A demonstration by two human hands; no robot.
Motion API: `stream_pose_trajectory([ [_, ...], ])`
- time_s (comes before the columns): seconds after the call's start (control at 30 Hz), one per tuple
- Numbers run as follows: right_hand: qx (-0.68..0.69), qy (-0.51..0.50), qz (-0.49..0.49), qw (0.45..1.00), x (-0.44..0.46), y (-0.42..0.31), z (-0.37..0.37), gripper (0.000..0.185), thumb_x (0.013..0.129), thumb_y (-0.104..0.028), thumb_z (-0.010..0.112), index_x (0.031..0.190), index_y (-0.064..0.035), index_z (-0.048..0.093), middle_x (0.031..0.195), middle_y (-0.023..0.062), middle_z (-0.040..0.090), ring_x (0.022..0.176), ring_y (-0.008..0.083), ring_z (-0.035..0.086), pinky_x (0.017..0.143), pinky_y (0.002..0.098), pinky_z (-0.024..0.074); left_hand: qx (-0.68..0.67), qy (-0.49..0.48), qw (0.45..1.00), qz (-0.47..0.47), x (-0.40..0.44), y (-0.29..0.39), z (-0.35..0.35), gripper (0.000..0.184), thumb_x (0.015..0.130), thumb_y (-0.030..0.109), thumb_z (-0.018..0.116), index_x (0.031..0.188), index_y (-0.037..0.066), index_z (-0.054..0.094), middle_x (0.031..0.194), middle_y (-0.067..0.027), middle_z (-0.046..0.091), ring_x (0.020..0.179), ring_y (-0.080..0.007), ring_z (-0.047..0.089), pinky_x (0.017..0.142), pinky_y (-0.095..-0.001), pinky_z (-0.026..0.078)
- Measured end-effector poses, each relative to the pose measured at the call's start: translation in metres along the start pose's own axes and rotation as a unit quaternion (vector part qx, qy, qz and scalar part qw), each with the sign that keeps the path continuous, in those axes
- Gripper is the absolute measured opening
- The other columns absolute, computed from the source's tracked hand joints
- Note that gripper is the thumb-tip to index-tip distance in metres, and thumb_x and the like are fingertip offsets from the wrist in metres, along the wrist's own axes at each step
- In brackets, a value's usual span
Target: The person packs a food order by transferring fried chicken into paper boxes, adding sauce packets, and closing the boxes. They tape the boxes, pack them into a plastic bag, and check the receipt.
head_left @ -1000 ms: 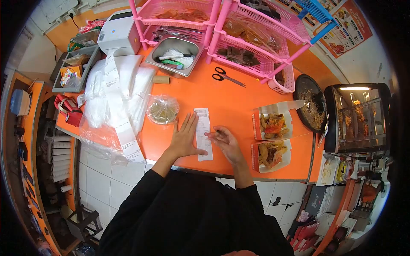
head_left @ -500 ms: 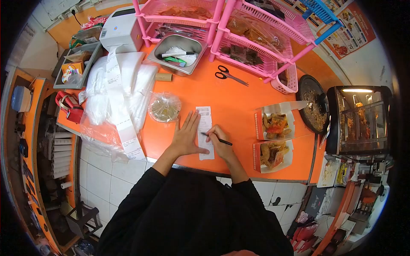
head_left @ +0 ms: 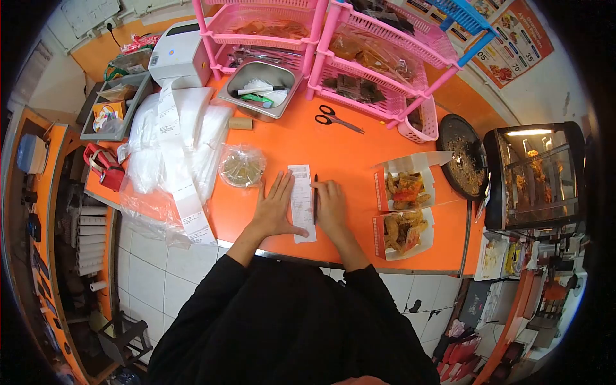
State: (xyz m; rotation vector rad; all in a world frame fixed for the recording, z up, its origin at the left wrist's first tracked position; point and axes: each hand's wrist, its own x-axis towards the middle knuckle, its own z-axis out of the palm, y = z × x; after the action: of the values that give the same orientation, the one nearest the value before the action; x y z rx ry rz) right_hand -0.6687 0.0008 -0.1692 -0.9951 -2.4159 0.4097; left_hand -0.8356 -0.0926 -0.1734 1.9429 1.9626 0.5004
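A narrow white printed receipt (head_left: 302, 205) lies on the orange table in front of me. My left hand (head_left: 272, 210) is flat with fingers spread, its fingertips at the receipt's left edge and its thumb across the lower part. Along the receipt's right side lies a black pen (head_left: 315, 204). My right hand (head_left: 331, 208) rests palm down just right of the pen, its fingers stretched forward and apart, a fingertip touching or close beside the pen. Beyond my left fingers sits a round container wrapped in clear plastic (head_left: 242, 166).
Two open boxes of fried food (head_left: 408, 190) (head_left: 403, 232) stand to the right, near a round black tray (head_left: 464, 157). Scissors (head_left: 339, 119), a metal tray (head_left: 262, 109) and pink racks (head_left: 366, 61) are at the back. Plastic bags (head_left: 146, 144) and a label printer (head_left: 181, 54) occupy the left.
My right hand has stopped gripping the pen over the receipt and moved off the paper. The pen now lies lengthwise beside the receipt. My left hand stays on the paper; the view shifted slightly.
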Motion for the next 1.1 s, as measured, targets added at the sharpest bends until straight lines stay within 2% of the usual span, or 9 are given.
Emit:
stream_pose_trajectory([
  [0.07, -0.051, -0.07, 0.043, 0.995, -0.004, -0.011, 0.0, 0.033, 0.075, -0.007, 0.067, 0.107, -0.0081, 0.056, 0.105, 0.0104, 0.054, 0.101, 0.0304, 0.052, 0.082, 0.0451, 0.0429, 0.0, -0.004, 1.0, 0.0, 0.001, 0.0, 0.0, 0.149, 0.04, 0.075, 0.078, 0.149, -0.004, 0.015, 0.157, -0.0196, 0.015, 0.148, -0.0285, 0.007, 0.114, -0.0587, -0.004],
  [0.27, 0.084, 0.15, 0.081, 0.982, -0.043, -0.037, -0.116, 0.012, 0.094, -0.007, 0.051, 0.083, -0.0031, 0.054, 0.07, 0.0096, 0.055, 0.056, 0.0278, 0.052, 0.055, 0.0378, 0.0429, -0.064, -0.023, 0.998, 0.007, 0.0, -0.001, -0.008, 0.148, 0.041, 0.072, 0.08, 0.152, 0.002, 0.012, 0.158, -0.0217, 0.011, 0.148, -0.0334, 0.003, 0.114, -0.0596, -0.003],
  [0.4, 0.02, 0.35, 0.084, 0.933, -0.051, 0.045, -0.213, 0.032, 0.084, 0.003, 0.053, 0.115, 0.0001, 0.05, 0.104, 0.0143, 0.056, 0.099, 0.0258, 0.056, 0.086, 0.0368, 0.0444, -0.116, -0.005, 0.992, 0.054, 0.003, 0.029, -0.029, 0.139, 0.05, 0.067, 0.081, 0.153, 0.004, 0.011, 0.158, -0.0222, 0.008, 0.148, -0.0355, 0.001, 0.114, -0.0593, 0.0],
  [0.57, -0.02, 0.159, 0.101, 0.982, -0.062, 0.18, -0.276, 0.031, 0.082, -0.004, 0.062, 0.112, -0.0017, 0.056, 0.109, 0.0154, 0.056, 0.104, 0.0293, 0.054, 0.097, 0.0427, 0.0383, -0.214, 0.035, 0.962, 0.167, 0.043, 0.129, -0.033, 0.101, 0.068, 0.047, 0.082, 0.145, 0.006, 0.032, 0.148, -0.0188, 0.034, 0.138, -0.0348, 0.032, 0.113, -0.0486, 0.025],
  [0.73, 0.099, 0.011, 0.227, 0.969, -0.08, 0.249, -0.261, 0.02, 0.085, -0.016, 0.072, 0.095, -0.0001, 0.067, 0.083, 0.0029, 0.064, 0.083, 0.0131, 0.059, 0.075, 0.0297, 0.0469, -0.368, -0.037, 0.917, 0.146, 0.089, 0.181, 0.014, 0.027, 0.089, 0.016, 0.068, 0.112, 0.006, 0.058, 0.119, -0.0131, 0.06, 0.107, -0.0183, 0.058, 0.087, -0.0337, 0.049],
  [0.8, 0.288, 0.086, 0.196, 0.933, -0.087, 0.236, -0.241, 0.024, 0.089, -0.02, 0.069, 0.099, 0.0021, 0.066, 0.086, 0.0008, 0.064, 0.075, 0.0075, 0.057, 0.066, 0.0243, 0.0459, -0.47, -0.079, 0.878, 0.049, 0.09, 0.191, 0.027, 0.021, 0.098, 0.02, 0.055, 0.112, 0.006, 0.053, 0.112, -0.0086, 0.058, 0.098, -0.0116, 0.054, 0.08, -0.0308, 0.048],
  [0.87, 0.357, 0.041, 0.296, 0.885, -0.09, 0.207, -0.235, 0.031, 0.094, -0.024, 0.06, 0.113, 0.0008, 0.06, 0.099, 0.0059, 0.064, 0.088, 0.0144, 0.06, 0.08, 0.0293, 0.0497, -0.621, 0.027, 0.778, 0.092, 0.106, 0.183, 0.095, 0.027, 0.103, 0.027, 0.042, 0.12, 0.006, 0.045, 0.108, -0.0048, 0.053, 0.098, -0.0101, 0.05, 0.078, -0.03, 0.046],
  [0.93, 0.622, 0.188, 0.284, 0.705, -0.093, 0.206, -0.197, 0.045, 0.096, -0.034, 0.057, 0.127, -0.0013, 0.049, 0.115, 0.0104, 0.058, 0.104, 0.0195, 0.057, 0.089, 0.035, 0.0476, -0.593, 0.115, 0.793, 0.074, 0.11, 0.205, 0.101, 0.035, 0.105, 0.032, 0.034, 0.124, 0.003, 0.038, 0.113, -0.0098, 0.047, 0.108, -0.0178, 0.046, 0.09, -0.0351, 0.041],
  [1.1, 0.626, 0.252, 0.292, 0.678, -0.076, 0.184, -0.164, 0.057, 0.098, -0.048, 0.048, 0.133, -0.0035, 0.042, 0.129, 0.0125, 0.05, 0.118, 0.0236, 0.052, 0.1, 0.0377, 0.042, -0.466, 0.258, 0.846, -0.028, 0.105, 0.243, 0.08, 0.04, 0.102, 0.032, 0.042, 0.124, 0.0, 0.036, 0.116, -0.0209, 0.042, 0.115, -0.0338, 0.041, 0.1, -0.0434, 0.03],
])
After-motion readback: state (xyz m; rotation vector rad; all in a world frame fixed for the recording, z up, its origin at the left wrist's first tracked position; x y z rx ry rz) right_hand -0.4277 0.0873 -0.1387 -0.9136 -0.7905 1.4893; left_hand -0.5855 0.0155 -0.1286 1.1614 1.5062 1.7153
